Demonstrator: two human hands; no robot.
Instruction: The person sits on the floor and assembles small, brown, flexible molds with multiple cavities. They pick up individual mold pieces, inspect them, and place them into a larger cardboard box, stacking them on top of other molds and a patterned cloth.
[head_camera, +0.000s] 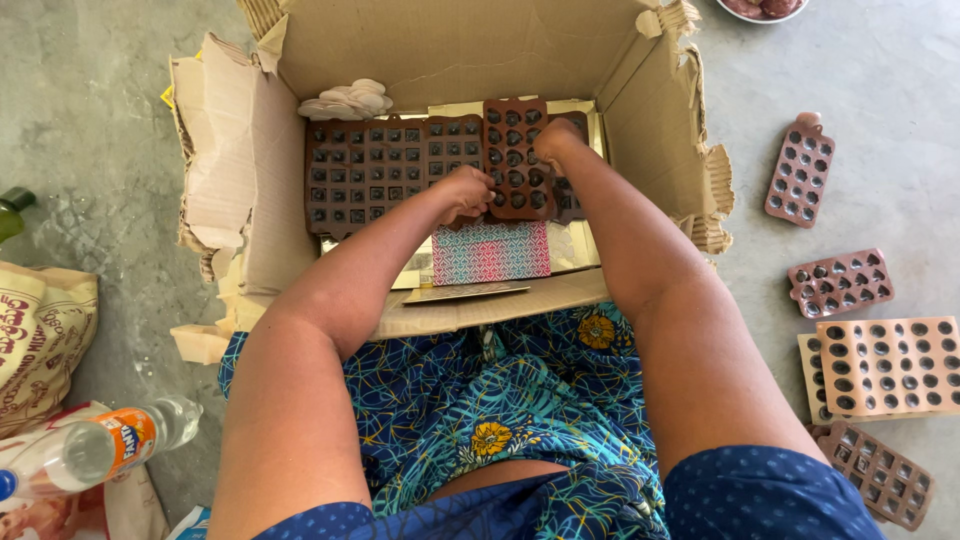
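A torn cardboard box lies open on the floor before the seated person, brown moulds lining its bottom. Both forearms reach forward and down into it. The left hand curls its fingers around the lower edge of the upright brown chocolate mould; the right hand, bent at the wrist, seems to pinch that mould's right edge, though its fingertips are hidden. A patterned sheet lies just below.
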